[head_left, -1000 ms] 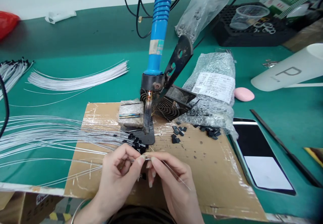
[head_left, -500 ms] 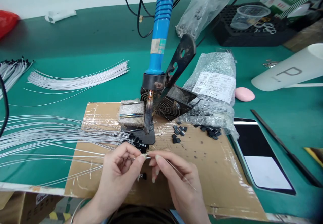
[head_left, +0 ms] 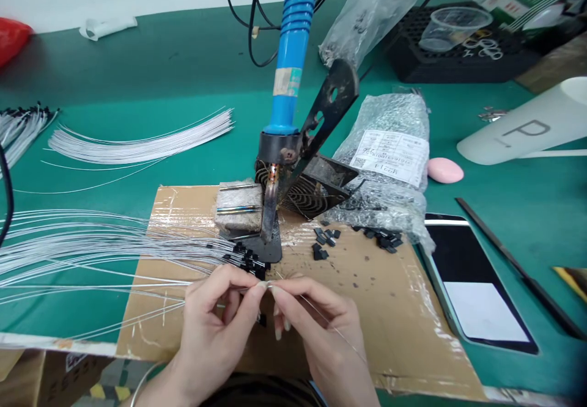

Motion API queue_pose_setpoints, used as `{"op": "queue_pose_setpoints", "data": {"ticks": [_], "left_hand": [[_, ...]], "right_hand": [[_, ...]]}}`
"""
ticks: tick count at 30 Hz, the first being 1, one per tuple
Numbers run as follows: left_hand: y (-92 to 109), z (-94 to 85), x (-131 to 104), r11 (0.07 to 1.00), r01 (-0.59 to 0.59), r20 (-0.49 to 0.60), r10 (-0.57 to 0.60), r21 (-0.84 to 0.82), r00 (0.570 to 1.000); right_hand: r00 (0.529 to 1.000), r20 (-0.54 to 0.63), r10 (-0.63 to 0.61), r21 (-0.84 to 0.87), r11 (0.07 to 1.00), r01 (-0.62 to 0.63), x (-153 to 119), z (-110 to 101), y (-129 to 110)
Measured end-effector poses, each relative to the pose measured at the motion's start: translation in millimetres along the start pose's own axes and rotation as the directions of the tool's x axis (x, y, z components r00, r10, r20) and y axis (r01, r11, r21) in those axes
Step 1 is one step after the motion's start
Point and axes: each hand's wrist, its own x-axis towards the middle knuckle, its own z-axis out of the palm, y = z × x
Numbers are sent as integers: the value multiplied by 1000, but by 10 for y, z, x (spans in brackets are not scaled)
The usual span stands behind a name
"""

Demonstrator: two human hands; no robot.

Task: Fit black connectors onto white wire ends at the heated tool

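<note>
Over the cardboard sheet (head_left: 394, 327), my left hand (head_left: 222, 321) is closed in a pinch, thumb against index finger, on the end of a thin white wire. My right hand (head_left: 321, 324) pinches right beside it, fingertips nearly touching. A thin strand (head_left: 332, 324) runs from between the right fingers down across that hand. What lies exactly between the fingertips is too small to tell. White wires (head_left: 105, 242) with black connectors (head_left: 247, 257) at their ends lie just beyond and left of my left hand. Loose black pieces (head_left: 326, 236) lie beyond my right hand.
A soldering iron with a blue handle (head_left: 293, 46) hangs tip-down in a black stand (head_left: 330, 101) beside a fan (head_left: 307, 193). Right are a bubble-wrap package (head_left: 389, 144), phone (head_left: 477, 278), black tool (head_left: 518, 266) and white cup (head_left: 527, 126). Another wire bundle (head_left: 142, 141) lies back left.
Both hands have shifted slightly and their thumbs are drawn closer together at the pinch. The strand at my right hand now reaches a little further down and right.
</note>
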Motion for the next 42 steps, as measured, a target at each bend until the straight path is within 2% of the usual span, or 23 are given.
{"op": "queue_pose_setpoints", "data": {"ticks": [6, 11, 21, 26, 31, 37, 42], "left_hand": [[49, 7, 46, 996, -92, -5, 92, 9, 996], [59, 3, 45, 991, -121, 0, 122, 59, 993], [40, -17, 21, 988, -112, 67, 105, 110, 992], [44, 4, 15, 989, -82, 39, 78, 123, 996], [56, 12, 6, 983, -109, 13, 108, 147, 994], [45, 36, -4, 976, -129, -15, 134, 177, 991], [23, 52, -26, 981, -114, -26, 119, 155, 992]], "right_hand": [[1000, 9, 24, 28, 999, -24, 2, 1, 5], [998, 26, 57, 36, 998, -58, 21, -33, 12], [988, 104, 117, -30, 993, -114, 87, -122, -54], [988, 104, 117, 37, 992, -122, 65, -90, -44], [991, 76, 112, 87, 989, -119, 52, -72, 3], [988, 143, 55, 163, 983, -79, 64, -107, 160], [993, 110, 46, 191, 979, -67, 31, -75, 195]]}}
